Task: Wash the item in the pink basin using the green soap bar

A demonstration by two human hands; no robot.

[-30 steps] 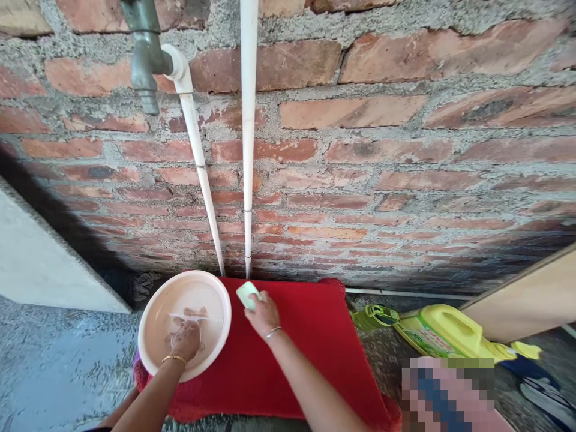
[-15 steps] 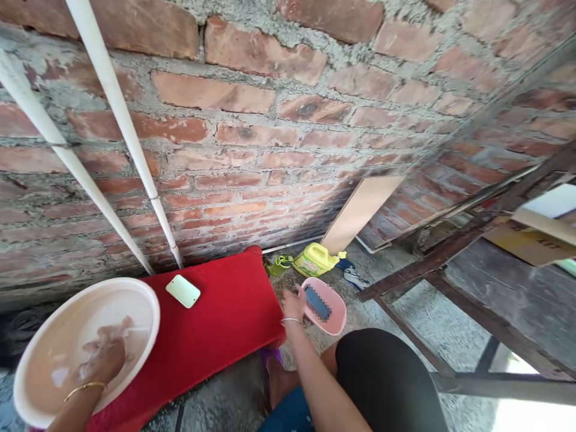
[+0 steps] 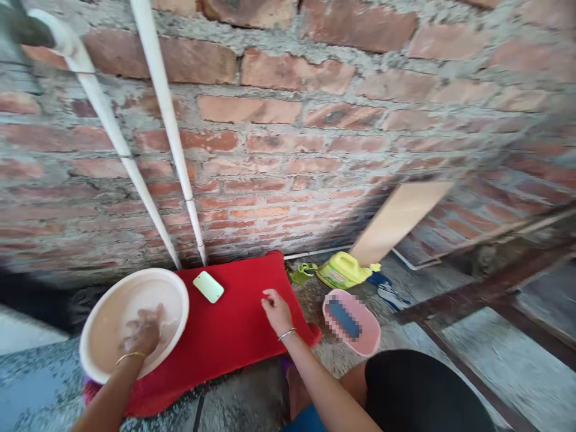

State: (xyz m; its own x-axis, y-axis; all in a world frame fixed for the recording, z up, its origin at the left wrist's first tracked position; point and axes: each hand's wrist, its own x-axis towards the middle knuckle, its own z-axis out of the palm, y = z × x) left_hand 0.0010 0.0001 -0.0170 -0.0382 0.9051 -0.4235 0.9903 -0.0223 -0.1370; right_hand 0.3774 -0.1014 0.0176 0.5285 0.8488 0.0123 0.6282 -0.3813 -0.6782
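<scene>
My left hand (image 3: 143,331) is down in the cloudy water of a pale round basin (image 3: 183,300), its fingers spread and nothing seen in them. Over the red cloth (image 3: 238,330) hovers my right hand (image 3: 276,312), fingers loosely bent and apart, holding nothing visible. A flat, pale green slab with rounded corners (image 3: 208,287) lies on the cloth between the two hands. To the right of my right hand, a pink tub (image 3: 366,336) stands on the floor with a blurred-out blue oblong thing inside.
A yellow jug (image 3: 344,270) lies beside a green item (image 3: 303,273) near the brick wall (image 3: 270,144). Blue-and-white footwear (image 3: 389,292) is next to the jug. A board (image 3: 400,216) leans on the wall. White pipes (image 3: 168,120) run down at left. A dark frame (image 3: 486,282) stands right.
My right hand has left the pink tub's edge and moved left over the red cloth. My left hand stays in the basin. The view has shifted left.
</scene>
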